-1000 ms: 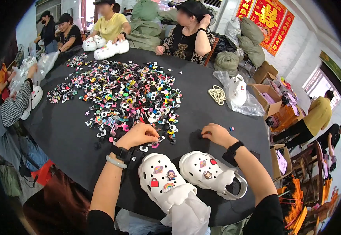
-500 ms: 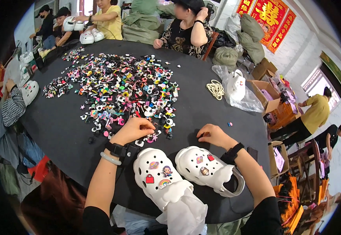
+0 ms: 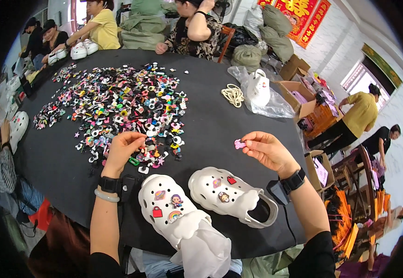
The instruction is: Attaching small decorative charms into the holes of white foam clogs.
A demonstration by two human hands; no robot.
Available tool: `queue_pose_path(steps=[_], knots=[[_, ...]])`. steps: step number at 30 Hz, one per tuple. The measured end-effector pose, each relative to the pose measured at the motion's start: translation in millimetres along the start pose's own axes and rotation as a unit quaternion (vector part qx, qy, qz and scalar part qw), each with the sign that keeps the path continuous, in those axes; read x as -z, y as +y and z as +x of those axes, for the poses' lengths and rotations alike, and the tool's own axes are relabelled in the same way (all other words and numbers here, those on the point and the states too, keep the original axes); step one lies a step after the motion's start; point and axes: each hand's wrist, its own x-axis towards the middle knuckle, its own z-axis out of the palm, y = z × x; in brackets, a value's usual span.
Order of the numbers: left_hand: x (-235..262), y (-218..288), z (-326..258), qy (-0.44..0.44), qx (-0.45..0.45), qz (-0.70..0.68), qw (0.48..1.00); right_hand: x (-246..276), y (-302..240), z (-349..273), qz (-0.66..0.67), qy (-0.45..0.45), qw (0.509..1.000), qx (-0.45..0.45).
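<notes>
pink charm [image 3: 240, 144], small, irregular outline, pinched in right hand [image 3: 268, 151]

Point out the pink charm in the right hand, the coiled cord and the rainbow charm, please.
Pink charm [image 3: 239, 144]: head view, its middle.
Coiled cord [image 3: 232, 95]: head view, its looped strands.
Rainbow charm [image 3: 174, 215]: head view, its coloured arc.

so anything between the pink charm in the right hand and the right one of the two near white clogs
Nothing visible stands between them: only black tabletop shows from the pink charm in the right hand to the right clog. The left hand is off to the left, by the charm pile.
</notes>
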Motion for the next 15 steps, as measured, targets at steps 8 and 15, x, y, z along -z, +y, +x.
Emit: queue_pose_path(steps=[8,15], knots=[[-7,4,-3,-0.011,0.013,0.005,1.000,-21,0,-22,-0.122,0.006,0.992,-0.037],[-9,-1,1,-0.029,-0.009,0.027,0.999,1,12,-27,-0.165,0.012,0.985,-0.046]])
